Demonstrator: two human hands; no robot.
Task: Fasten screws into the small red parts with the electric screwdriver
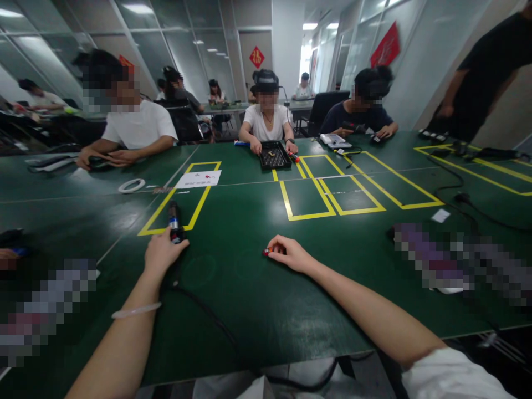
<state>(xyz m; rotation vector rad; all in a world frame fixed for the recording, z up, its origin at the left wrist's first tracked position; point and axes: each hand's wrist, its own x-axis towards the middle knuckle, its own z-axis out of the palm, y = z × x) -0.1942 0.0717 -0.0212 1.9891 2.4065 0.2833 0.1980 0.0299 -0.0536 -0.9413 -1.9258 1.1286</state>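
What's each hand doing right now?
Left hand: at the dark cylinder; whether it grips cannot be told.
Right hand: closed, holding a small red piece.

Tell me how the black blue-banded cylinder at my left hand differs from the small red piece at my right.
The black blue-banded cylinder is much larger than the small red piece. The cylinder is mostly black, the piece mostly red. Both are over the green table.
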